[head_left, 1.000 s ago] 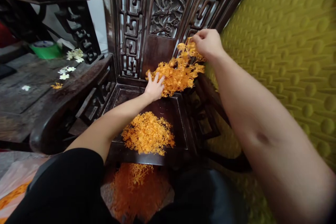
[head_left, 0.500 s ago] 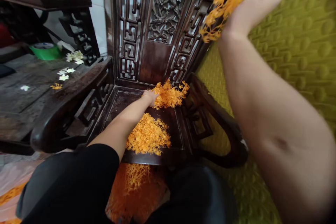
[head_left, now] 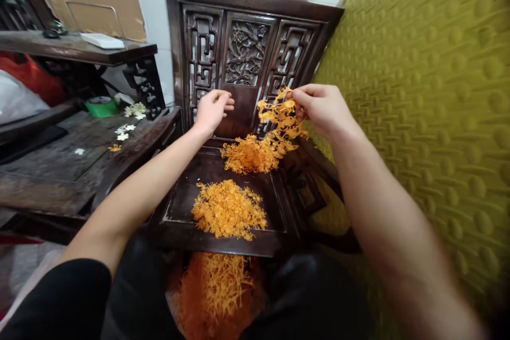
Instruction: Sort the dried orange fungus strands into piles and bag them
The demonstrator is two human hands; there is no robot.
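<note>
My right hand point(head_left: 321, 106), closed in a pinch, holds up a string of orange flower-like pieces point(head_left: 281, 117). The string hangs down to the rear orange pile point(head_left: 251, 154) on the dark wooden chair seat point(head_left: 181, 199). My left hand point(head_left: 215, 110) is raised above the seat to the left of that pile, fingers loosely bent and apart, with nothing visible in them. Nearer to me, a second loose orange pile point(head_left: 229, 210) lies on the front of the seat. Below the seat edge, more thin orange pieces point(head_left: 225, 281) rest in a reddish container or bag.
Behind the seat stands a carved wooden backrest point(head_left: 247, 53). A yellow textured mat point(head_left: 430, 117) rises along the right. At left, a wooden surface point(head_left: 48, 170) bears a green tape roll point(head_left: 102, 107), small white flowers point(head_left: 135, 111) and one orange piece point(head_left: 115, 147).
My right hand has come down from the upper right with the orange string. My left hand has let go of the rear pile and lifted. The view has tilted up.
</note>
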